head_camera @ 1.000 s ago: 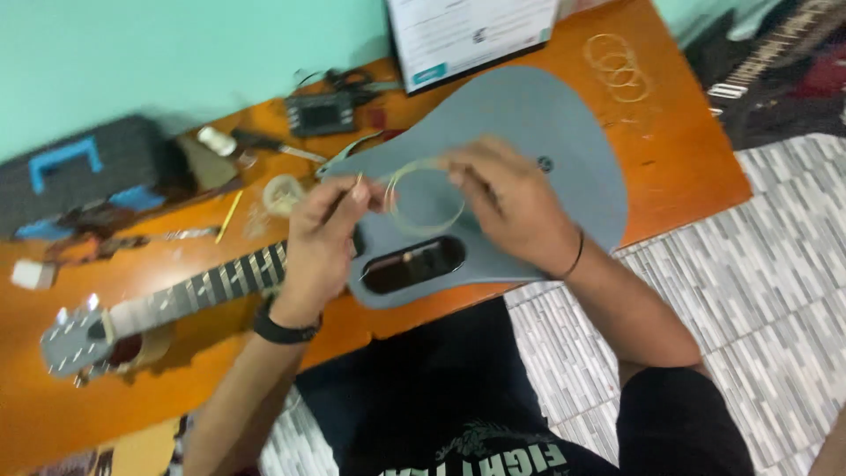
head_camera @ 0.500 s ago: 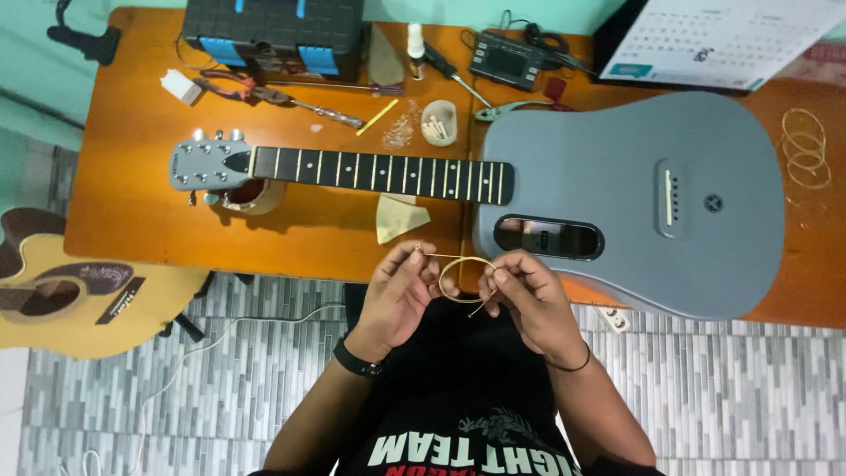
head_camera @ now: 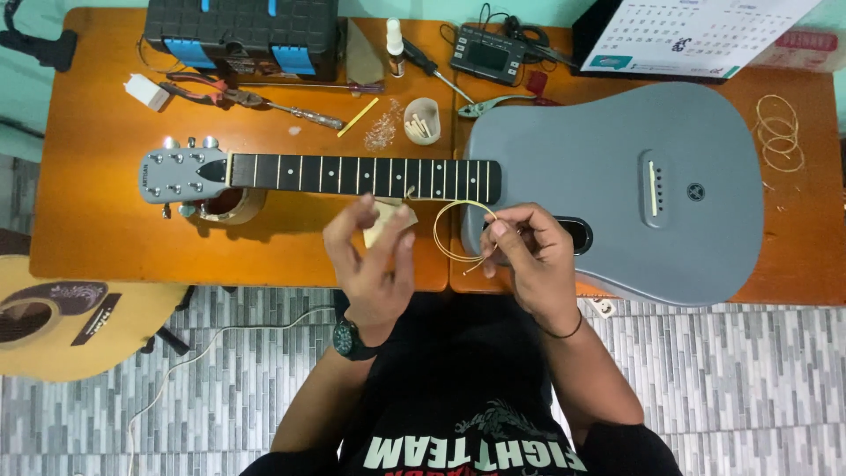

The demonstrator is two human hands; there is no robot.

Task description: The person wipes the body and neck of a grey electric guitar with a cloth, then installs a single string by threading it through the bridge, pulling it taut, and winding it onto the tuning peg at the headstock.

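A grey guitar [head_camera: 608,189] with no strings lies across the orange table [head_camera: 97,220], its black neck [head_camera: 361,176] pointing left. My right hand [head_camera: 529,260] pinches a coiled gold guitar string [head_camera: 460,231] just in front of the guitar's body. My left hand [head_camera: 372,260] hovers beside the coil with fingers spread, holding nothing, over a small tan paper piece [head_camera: 383,225] on the table edge.
A black and blue toolbox [head_camera: 242,35], pliers [head_camera: 220,92], a screwdriver [head_camera: 432,66], a tuner [head_camera: 485,53], a small cup of pegs [head_camera: 421,119] and a calendar [head_camera: 696,35] sit at the back. More coiled strings [head_camera: 780,132] lie far right. A wooden guitar [head_camera: 62,313] rests lower left.
My left hand has let go of the coiled string and opened. The right hand keeps the coil and both hands have risen toward the guitar neck.
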